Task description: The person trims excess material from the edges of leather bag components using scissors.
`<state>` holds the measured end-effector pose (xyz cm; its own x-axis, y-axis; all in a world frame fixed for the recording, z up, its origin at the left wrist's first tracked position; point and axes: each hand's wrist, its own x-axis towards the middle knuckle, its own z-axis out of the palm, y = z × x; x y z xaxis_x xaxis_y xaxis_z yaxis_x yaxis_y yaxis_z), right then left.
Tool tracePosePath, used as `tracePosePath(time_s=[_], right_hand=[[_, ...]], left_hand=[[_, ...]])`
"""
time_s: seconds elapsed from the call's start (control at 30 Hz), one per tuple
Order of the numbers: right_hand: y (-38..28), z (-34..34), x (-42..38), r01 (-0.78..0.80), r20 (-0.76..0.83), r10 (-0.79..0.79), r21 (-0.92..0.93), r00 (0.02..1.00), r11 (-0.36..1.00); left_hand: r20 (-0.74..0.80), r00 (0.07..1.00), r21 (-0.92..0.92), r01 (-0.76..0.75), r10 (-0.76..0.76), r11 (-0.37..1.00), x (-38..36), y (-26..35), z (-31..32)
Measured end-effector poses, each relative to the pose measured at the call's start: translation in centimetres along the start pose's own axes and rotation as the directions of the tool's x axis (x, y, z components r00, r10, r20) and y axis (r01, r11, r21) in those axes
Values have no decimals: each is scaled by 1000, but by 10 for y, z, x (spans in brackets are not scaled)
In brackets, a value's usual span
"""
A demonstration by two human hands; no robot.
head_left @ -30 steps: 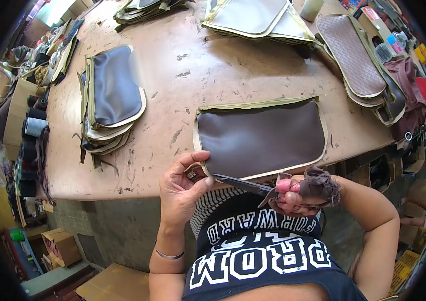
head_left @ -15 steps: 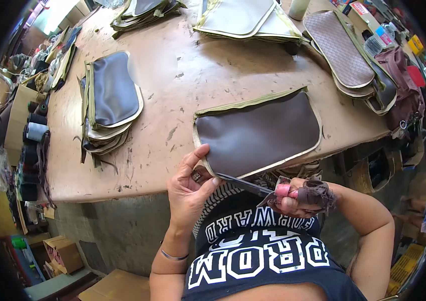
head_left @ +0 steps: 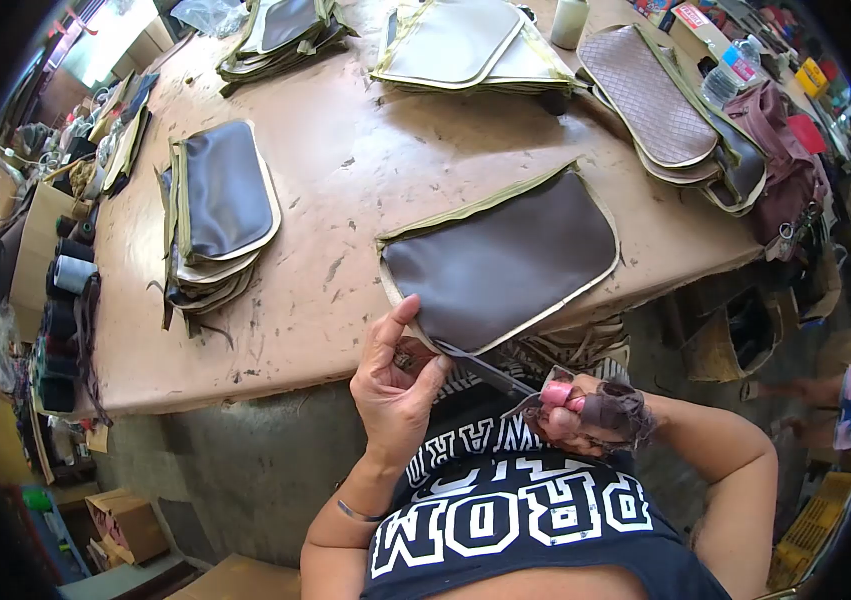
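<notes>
In the head view, your left hand has its fingers closed on the dark brown panel at the near left corner, the thumb tip just below it and the index fingertip up along its left end. Your right hand has its fingers curled shut around the handles of the scissors; you can't tell from here how far the blades are parted.

The panel lies on the table, with its near corner reaching over the front edge towards you. Its long axis slants away from your left fingers, up and to your right, and the olive strip runs along the far long side. The blades point leftwards and away from you, their tips at the pale border by that near corner, right beside your left thumb. So your left hand is the nearer one, touching the panel, while your right hand sits apart from it, bridged by the blades
</notes>
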<state>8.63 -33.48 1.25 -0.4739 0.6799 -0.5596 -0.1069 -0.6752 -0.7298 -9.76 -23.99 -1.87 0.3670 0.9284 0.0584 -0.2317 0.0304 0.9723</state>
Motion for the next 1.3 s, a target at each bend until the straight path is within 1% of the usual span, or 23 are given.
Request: tracePosePath(time_s=[0.07, 0.17, 0.27, 0.37, 0.4, 0.5, 0.53, 0.63, 0.67, 0.77, 0.8, 0.9, 0.93, 0.97, 1.03, 1.07, 1.1, 1.13, 1.17, 1.2, 1.23, 1.27, 1.3], right_hand=[[6, 0, 1, -47, -6, 47, 43, 999, 998], [5, 7, 0, 10, -44, -7, 65, 999, 998], [13, 4, 0, -24, -49, 28, 69, 998, 997], [2, 3, -7, 82, -63, -93, -156, 994, 984], [8, -2, -8, 145, -4, -147, -117, 989, 982], [22, -25, -14, 114, 90, -76, -584, 993, 804], [18, -23, -18, 184, 71, -172, -501, 983, 846], [14, -32, -28, 175, -15, -240, -639, 971, 749], [17, -37, -30, 161, -37, -219, -561, 975, 812], [12, -33, -26, 141, -73, -231, -604, 970, 785], [7, -25, -23, 37, -162, -146, -538, 976, 842], [2, -27, -12, -6, -101, -91, -701, 991, 714], [8, -27, -10, 176, -76, -285, -632, 955, 755], [1, -31, -15, 224, -16, -306, -647, 952, 729], [-19, -27, -24, 277, -69, -544, -802, 836, 529], [-30, -29, -27, 216, -72, -640, -907, 765, 362], [-41, -31, -28, 155, -97, -721, -949, 686, 275], [-52, -37, -23, 147, -44, -822, -977, 568, 154], [-65, -41, -16, 94, -34, -865, -991, 501, 94], [-82, -43, -12, 108, -46, -852, -987, 521, 119], [-95, -50, 0, 153, -20, -865, -982, 501, 112], [-102, -58, 16, 203, 9, -877, -974, 480, 101], [-106, -61, 31, 258, 10, -866, -956, 499, 138]], left_hand=[[-13, 1000, 13, 8, -8, 1000, -3, 1, 4], [-10, 1000, 54, -22, 23, 998, -5, 0, 6], [11, 998, 103, -56, 55, 993, -5, -1, 7], [19, 997, 103, -71, 69, 992, -6, -5, 6], [19, 997, 97, -76, 74, 992, -5, -5, 6], [16, 999, 29, -47, 47, 998, -4, -5, 6], [12, 1000, 1, -17, 17, 1000, -3, -4, 5], [10, 999, -60, 41, -40, 997, -1, -2, 3], [12, 999, -65, 38, -38, 997, -1, -3, 2], [11, 998, -119, 60, -59, 991, 0, 0, 2], [9, 997, -145, 71, -71, 987, 1, 1, 3], [-1, 999, -120, 51, -52, 991, 3, -1, 1], [-41, 998, -89, 37, -41, 995, 4, 0, 1], [-75, 997, -66, 24, -29, 997, 4, 0, 1], [-128, 992, -1, 0, 0, 1000, 6, -1, 1], [-121, 992, 46, -32, 38, 998, 7, 0, 0], [-112, 991, 95, -67, 78, 993, 7, 2, -1], [-57, 982, 206, -166, 181, 965, 8, 3, -2], [4, 960, 307, -266, 278, 914, 9, 5, -2], [72, 932, 332, -359, 355, 873, 10, 9, 0], [99, 925, 367, -378, 368, 850, 8, 7, -4], [187, 884, 483, -462, 427, 744, 9, 11, -7], [277, 837, 580, -537, 472, 612, 9, 14, -10]])
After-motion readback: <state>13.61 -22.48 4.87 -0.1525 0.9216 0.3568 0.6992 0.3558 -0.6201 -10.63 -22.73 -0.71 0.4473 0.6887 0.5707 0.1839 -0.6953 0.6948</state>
